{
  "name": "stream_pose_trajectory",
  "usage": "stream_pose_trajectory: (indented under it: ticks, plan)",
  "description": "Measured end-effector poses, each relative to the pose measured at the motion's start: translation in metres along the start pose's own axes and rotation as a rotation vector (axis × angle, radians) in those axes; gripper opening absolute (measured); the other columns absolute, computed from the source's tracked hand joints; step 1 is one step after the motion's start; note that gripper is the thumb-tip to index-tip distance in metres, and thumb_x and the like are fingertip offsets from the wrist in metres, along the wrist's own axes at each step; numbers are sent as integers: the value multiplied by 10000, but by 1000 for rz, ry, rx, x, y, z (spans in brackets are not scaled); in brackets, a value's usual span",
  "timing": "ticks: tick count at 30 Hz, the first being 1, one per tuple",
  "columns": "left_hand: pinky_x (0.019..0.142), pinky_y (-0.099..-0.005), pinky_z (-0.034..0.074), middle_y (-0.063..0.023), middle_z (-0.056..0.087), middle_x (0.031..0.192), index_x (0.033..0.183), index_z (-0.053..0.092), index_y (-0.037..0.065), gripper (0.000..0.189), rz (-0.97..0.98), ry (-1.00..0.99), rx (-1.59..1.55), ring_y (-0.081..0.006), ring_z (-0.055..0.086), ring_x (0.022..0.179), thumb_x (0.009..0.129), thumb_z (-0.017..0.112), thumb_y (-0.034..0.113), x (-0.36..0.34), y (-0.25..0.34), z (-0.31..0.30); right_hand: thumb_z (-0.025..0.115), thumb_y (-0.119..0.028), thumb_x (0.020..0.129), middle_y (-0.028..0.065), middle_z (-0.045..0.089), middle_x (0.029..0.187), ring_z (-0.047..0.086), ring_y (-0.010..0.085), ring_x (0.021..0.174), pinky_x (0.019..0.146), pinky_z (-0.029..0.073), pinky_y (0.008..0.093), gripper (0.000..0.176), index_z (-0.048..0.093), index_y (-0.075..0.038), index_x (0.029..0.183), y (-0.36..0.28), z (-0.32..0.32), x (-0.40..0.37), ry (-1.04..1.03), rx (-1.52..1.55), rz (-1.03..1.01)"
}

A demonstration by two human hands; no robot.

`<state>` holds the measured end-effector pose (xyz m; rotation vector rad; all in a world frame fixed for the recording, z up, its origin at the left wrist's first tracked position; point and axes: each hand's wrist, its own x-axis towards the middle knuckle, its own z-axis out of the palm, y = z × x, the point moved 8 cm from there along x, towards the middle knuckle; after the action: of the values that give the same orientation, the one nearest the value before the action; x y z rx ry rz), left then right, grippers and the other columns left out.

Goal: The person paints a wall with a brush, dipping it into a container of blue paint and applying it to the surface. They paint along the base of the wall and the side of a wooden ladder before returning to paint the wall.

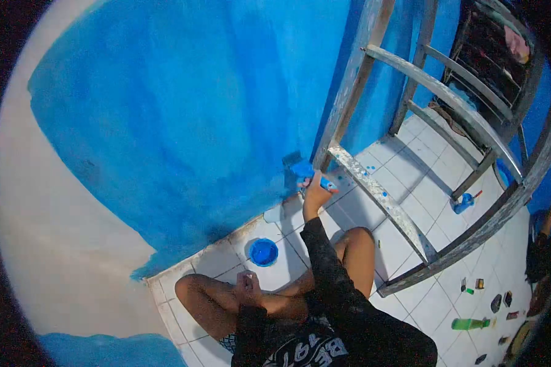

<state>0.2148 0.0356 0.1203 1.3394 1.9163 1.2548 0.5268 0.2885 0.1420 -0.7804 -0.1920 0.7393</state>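
Observation:
My right hand (316,191) grips a paintbrush (302,167) whose blue-smeared head is against the foot of the blue-painted wall (183,110). Close to my crossed legs, a small tub of blue paint (263,252) stands on the white tiles. My left hand (247,289) is closed and rests by my left knee; a small pale spot shows at its fingers, too small to name.
A paint-spattered ladder (382,199) stands just to the right. Behind its rungs is a blue cup (463,205) with a stick in it. A green bottle (470,324) and several small items lie at the lower right. Another person (540,251) is at the right edge.

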Motion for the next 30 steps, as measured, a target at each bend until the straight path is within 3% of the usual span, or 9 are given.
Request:
stream_pose_trajectory:
  ticks: [7,10,13,16,19,22,25,28,30]
  plan:
    - [522,-345,427,-79,528,606,875,602,66,112,149,126,-47,-177,509,523,860,646,168,1,15,-3,643,-111,904,96,596,620,551,136,428,377,527,315,177,552,4,804,-134,114,-12,-136,-186,-216]
    - [523,-337,428,-65,530,601,861,604,64,118,-151,-19,-178,-174,508,519,853,657,169,10,-149,45,649,-100,900,112,629,687,551,133,430,366,520,320,175,551,11,805,-225,205,-42,-265,-167,-437]
    - [523,-324,429,-64,529,585,852,606,72,120,146,208,-210,-170,515,515,842,672,173,7,-93,31,636,-128,911,124,654,775,573,140,464,367,526,322,189,562,22,824,-283,276,-44,-454,81,-577]
    - [515,-320,435,-68,544,583,845,607,76,136,-129,25,-155,-154,540,523,837,682,189,2,-38,16,615,-167,925,136,659,787,586,153,484,384,541,321,210,588,32,863,-323,320,-43,-548,211,-711]
    - [513,-301,417,-40,512,581,851,608,82,122,197,117,-252,-119,516,537,845,678,183,12,-109,35,602,-183,931,145,655,779,588,162,482,403,553,317,217,599,33,907,-338,343,-45,-604,292,-724]
    - [526,-284,413,-18,480,580,846,607,84,106,-232,155,101,-107,484,529,854,667,171,3,-29,10,599,-213,937,143,646,778,601,155,518,433,545,313,255,598,42,948,-315,332,-48,-549,254,-668]
    - [547,-280,421,-17,459,586,842,608,75,97,-83,144,-266,-109,463,529,859,647,163,4,-112,36,610,-239,942,102,630,765,576,134,530,466,501,302,245,610,-3,1006,-252,288,-41,-521,-3,-513]
    - [546,-289,423,-20,472,603,843,614,68,109,-6,47,-23,-112,467,543,855,652,170,5,9,4,627,-225,932,82,607,690,547,136,468,428,483,291,199,622,-30,972,-208,227,-52,-425,20,-266]
    - [543,-290,414,-23,469,606,834,612,67,117,142,47,93,-111,471,550,855,655,175,7,-59,38,650,-201,912,77,587,620,535,136,426,384,455,283,177,628,-27,889,-193,201,-50,-290,-75,-202]
